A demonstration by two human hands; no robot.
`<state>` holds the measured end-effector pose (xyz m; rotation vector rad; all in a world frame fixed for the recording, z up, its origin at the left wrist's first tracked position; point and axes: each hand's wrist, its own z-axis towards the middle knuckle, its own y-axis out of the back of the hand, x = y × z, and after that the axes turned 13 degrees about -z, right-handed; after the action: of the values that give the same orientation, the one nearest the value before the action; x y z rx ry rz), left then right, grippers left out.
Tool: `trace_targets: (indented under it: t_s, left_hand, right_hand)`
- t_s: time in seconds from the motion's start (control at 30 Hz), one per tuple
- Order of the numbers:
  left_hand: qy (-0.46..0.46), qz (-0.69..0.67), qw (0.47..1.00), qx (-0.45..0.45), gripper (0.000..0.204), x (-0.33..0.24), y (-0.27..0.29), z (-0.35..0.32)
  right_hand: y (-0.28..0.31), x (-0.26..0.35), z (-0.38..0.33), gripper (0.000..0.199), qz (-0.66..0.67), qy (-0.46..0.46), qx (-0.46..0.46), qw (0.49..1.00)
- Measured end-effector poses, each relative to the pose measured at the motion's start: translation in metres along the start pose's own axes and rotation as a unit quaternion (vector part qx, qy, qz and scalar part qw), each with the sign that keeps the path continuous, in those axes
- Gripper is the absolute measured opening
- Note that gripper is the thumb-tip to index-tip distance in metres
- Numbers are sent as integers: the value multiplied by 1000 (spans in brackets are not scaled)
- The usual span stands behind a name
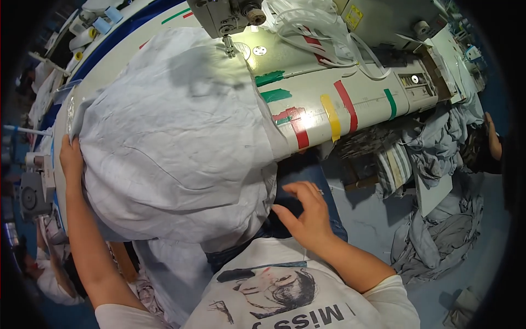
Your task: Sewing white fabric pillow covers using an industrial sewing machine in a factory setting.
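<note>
A large piece of pale grey cloth (181,142) spreads over the sewing table and hangs down over my lap in loose folds. Its upper right edge lies by the presser foot (228,48) of the sewing machine (222,19). At the cloth's far left edge, my left hand (72,163) has its fingers closed on the border, the fingertips partly hidden by the fabric. My right hand (308,215) is raised above my lap, just right of the cloth's lower right edge, thumb and fingers apart with nothing between them.
Coils of white tape (323,33) lie on the machine bed right of the needle. Coloured tape strips, one yellow (331,118), mark the table (370,109). Grey fabric (438,236) is heaped at the right. Thread cones (101,24) stand at the upper left. Other people work on both sides.
</note>
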<state>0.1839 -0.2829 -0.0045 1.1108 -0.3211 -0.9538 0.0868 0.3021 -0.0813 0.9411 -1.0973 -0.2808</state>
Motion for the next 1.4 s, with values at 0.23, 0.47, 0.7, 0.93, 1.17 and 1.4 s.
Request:
trace_targets:
  t_s: [0.23, 0.47, 0.7, 0.93, 1.17, 1.4]
  left_hand:
    - [-4, -14, 1000, 8, 30, 2, -7, -1]
    - [3, -73, 996, -45, 36, 0, 12, -10]
    - [77, -87, 993, 2, 47, -3, 9, -15]
    - [103, -119, 988, -2, 44, -18, 10, -27]
    - [162, -242, 957, -7, 43, -27, 54, -32]
    - [61, -31, 996, 53, 32, -78, -4, -85]
  right_hand:
    - [-51, 1, 29, 44, 302, -160, 33, 939]
    - [39, 10, 5, 16, 305, -3, 167, 938]
    - [-21, -30, 19, 20, 53, -18, -38, 998]
    - [-38, -24, 34, 18, 228, 5, 57, 972]
    - [52, 23, 11, 19, 564, -58, 326, 756]
    - [24, -6, -6, 19, 512, -173, 380, 751]
